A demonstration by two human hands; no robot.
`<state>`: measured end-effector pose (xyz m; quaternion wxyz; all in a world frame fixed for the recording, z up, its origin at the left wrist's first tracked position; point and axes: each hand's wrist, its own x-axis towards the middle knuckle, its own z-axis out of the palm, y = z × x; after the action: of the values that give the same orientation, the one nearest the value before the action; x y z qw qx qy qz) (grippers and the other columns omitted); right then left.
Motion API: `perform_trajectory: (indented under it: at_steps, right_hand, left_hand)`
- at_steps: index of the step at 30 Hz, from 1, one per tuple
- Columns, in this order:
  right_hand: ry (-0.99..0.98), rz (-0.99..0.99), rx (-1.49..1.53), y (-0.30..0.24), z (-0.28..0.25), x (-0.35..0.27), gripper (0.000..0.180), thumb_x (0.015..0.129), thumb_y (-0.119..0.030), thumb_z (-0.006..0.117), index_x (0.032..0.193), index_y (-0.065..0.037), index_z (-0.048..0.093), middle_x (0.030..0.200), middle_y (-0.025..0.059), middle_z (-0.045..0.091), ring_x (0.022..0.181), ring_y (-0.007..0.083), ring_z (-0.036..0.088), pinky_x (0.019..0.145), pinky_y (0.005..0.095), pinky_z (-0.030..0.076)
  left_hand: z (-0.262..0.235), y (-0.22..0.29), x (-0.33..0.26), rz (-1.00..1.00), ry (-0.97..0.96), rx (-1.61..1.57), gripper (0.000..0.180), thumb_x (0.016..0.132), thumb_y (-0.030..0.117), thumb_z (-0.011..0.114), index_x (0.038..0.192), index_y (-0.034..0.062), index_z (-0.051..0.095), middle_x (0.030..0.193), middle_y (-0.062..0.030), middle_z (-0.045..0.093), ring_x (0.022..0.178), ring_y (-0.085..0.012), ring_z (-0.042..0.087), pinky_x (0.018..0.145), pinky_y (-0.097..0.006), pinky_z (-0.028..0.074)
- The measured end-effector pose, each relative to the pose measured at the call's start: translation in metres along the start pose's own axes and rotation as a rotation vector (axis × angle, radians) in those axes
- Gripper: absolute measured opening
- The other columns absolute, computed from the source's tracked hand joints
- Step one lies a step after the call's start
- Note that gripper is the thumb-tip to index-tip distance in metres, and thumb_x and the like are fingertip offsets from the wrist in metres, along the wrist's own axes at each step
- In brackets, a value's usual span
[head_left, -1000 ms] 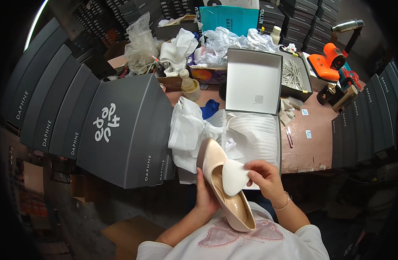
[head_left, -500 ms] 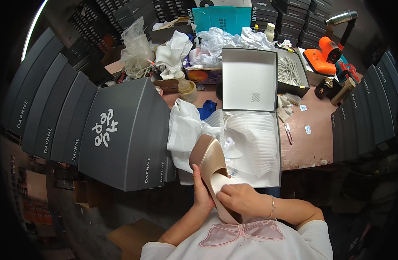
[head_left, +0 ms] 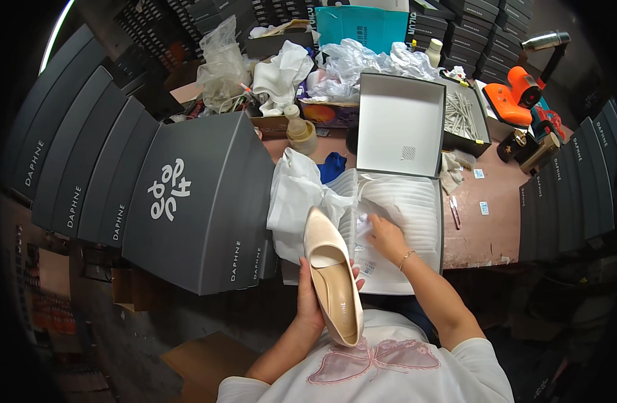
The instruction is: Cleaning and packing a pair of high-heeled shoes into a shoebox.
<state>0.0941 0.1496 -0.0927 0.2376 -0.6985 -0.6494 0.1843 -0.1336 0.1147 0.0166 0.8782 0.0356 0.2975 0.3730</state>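
My left hand [head_left: 310,295] holds a cream, pointed-toe pump [head_left: 333,285] from beneath and the sides, toe away from me. The shoe's open top faces up, showing its beige insole. My right hand [head_left: 388,240] reaches into the open shoe box [head_left: 437,258], its fingertips drawn together at a small white wad [head_left: 363,222]. Ribbed translucent foam wrap [head_left: 416,208] lines the box, and its lid stands upright behind. White tissue paper [head_left: 292,201] spills over the box's left side. The far ends of my right fingers are partly hidden in the wrap.
Large dark grey shoe boxes [head_left: 187,201] stand in a row at left; more [head_left: 581,181] line the right. Behind are a yellowish bottle [head_left: 300,131], a blue cloth [head_left: 333,166] and a tray of white sticks [head_left: 460,115]. Small scissors [head_left: 454,212] lie right of the open box.
My right hand has left the shoe's opening and moved forward into the box. The left hand has turned the shoe so its opening faces up. The view has shifted slightly.
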Motion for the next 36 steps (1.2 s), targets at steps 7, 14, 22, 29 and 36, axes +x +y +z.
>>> perform_trajectory:
  at_steps: [7,14,22,29,36]
  right_hand:
    - [-0.012,-0.121,0.669,-0.089,-0.079,-0.031,0.022,0.074,0.004,0.068,0.091,-0.002,0.057,0.087,0.006,0.058,0.078,0.0188,0.062,0.066,0.0319,0.053]
    - [0.332,-0.521,-0.121,-0.149,-0.062,0.002,0.042,0.078,-0.01,0.06,0.119,-0.008,0.054,0.118,0.0161,0.056,0.103,0.0298,0.057,0.085,0.0439,0.047]
    - [-0.144,-0.043,0.19,-0.035,-0.053,0.024,0.05,0.086,-0.02,0.066,0.132,-0.008,0.051,0.134,0.0228,0.048,0.11,0.042,0.057,0.093,0.0472,0.047]
    - [0.002,0.046,0.091,0.006,0.016,0.028,0.043,0.083,-0.019,0.068,0.121,-0.006,0.054,0.118,0.0214,0.058,0.103,0.0375,0.061,0.082,0.044,0.051]
    - [-0.386,-0.398,0.734,-0.093,-0.121,-0.036,0.046,0.077,0.0,0.069,0.121,-0.005,0.056,0.126,0.0135,0.058,0.105,0.0252,0.061,0.08,0.0338,0.052]
  left_hand:
    - [-0.021,0.0,0.01,0.04,0.063,0.061,0.081,0.087,0.07,0.051,0.135,0.0043,0.046,0.123,-0.015,0.057,0.112,-0.0279,0.058,0.098,-0.048,0.048]
    - [0.008,-0.038,-0.005,0.065,0.1,0.196,0.07,0.094,0.056,0.052,0.141,0.008,0.038,0.135,-0.0121,0.05,0.122,-0.0267,0.052,0.103,-0.044,0.043]
    - [-0.006,-0.005,0.006,0.148,0.128,0.175,0.07,0.092,0.058,0.044,0.13,-0.0011,0.049,0.116,-0.017,0.061,0.102,-0.0269,0.062,0.087,-0.043,0.055]
    - [0.01,-0.005,0.013,0.068,-0.007,0.149,0.072,0.094,0.062,0.043,0.13,-0.0002,0.048,0.116,-0.0158,0.06,0.103,-0.027,0.062,0.089,-0.045,0.054]
    - [0.009,-0.012,0.017,-0.023,-0.018,0.101,0.073,0.092,0.067,0.045,0.132,0.0057,0.048,0.119,-0.0106,0.059,0.11,-0.0241,0.06,0.094,-0.041,0.05]
